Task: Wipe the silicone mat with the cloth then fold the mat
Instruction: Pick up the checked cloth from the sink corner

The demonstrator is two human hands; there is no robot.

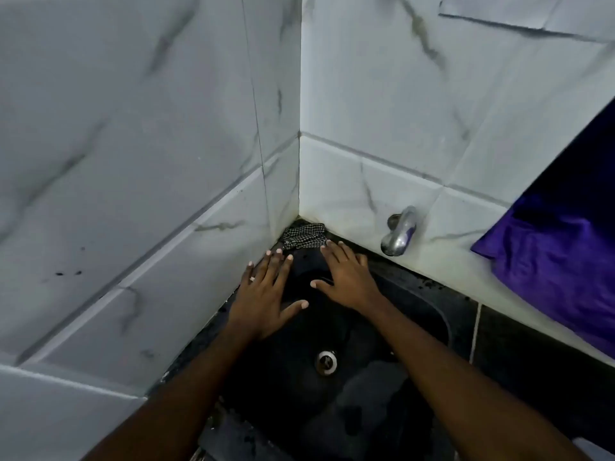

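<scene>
A black-and-white checked cloth (304, 236) lies bunched in the corner where the two tiled walls meet, on the dark ledge behind the sink. My left hand (266, 294) and my right hand (347, 277) both lie flat with fingers spread over a dark surface (304, 277) at the far rim of the black sink. That dark surface may be the silicone mat, but it blends with the sink and I cannot make out its edges. The fingertips of both hands nearly reach the cloth. Neither hand holds anything.
The black sink (432, 314) has a metal drain (326, 361) at its bottom. A chrome tap (399, 232) sticks out of the right wall just above the counter. A purple fabric (559, 247) hangs at the right. White marble-pattern tiles close in on the left and back.
</scene>
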